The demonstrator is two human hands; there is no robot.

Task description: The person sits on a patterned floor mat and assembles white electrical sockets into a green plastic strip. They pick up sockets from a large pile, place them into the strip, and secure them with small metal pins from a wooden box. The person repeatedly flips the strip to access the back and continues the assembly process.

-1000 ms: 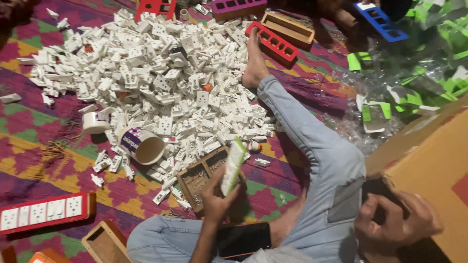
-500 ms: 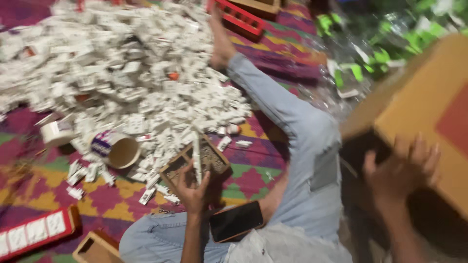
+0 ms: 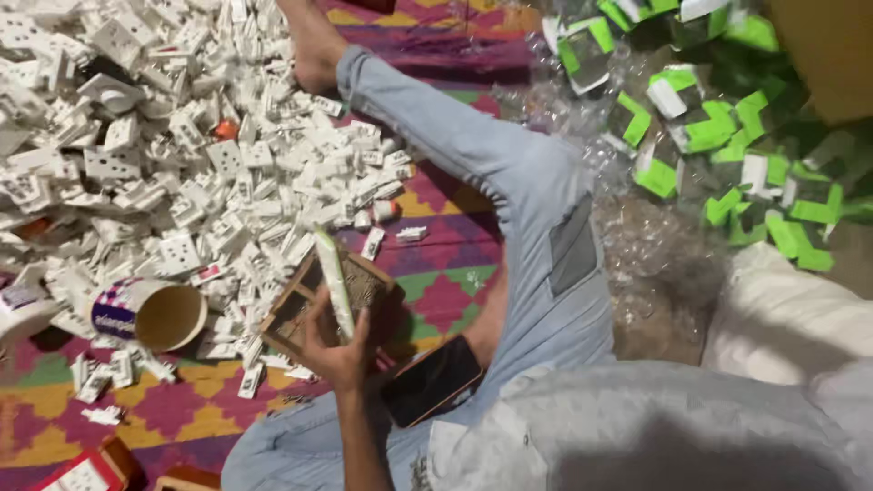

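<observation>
A: Hand (image 3: 338, 350) at lower centre is gripping what?
B: Fingers are clamping a white-green strip (image 3: 334, 284), apparently a socket plate, over the wooden tray (image 3: 291, 314). The right hand is sitting out of frame.

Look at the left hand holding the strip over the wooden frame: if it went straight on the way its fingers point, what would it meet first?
Probably the heap of white socket parts, beyond the wooden frame that the left hand already touches. Depth is hard to judge from above.
</observation>
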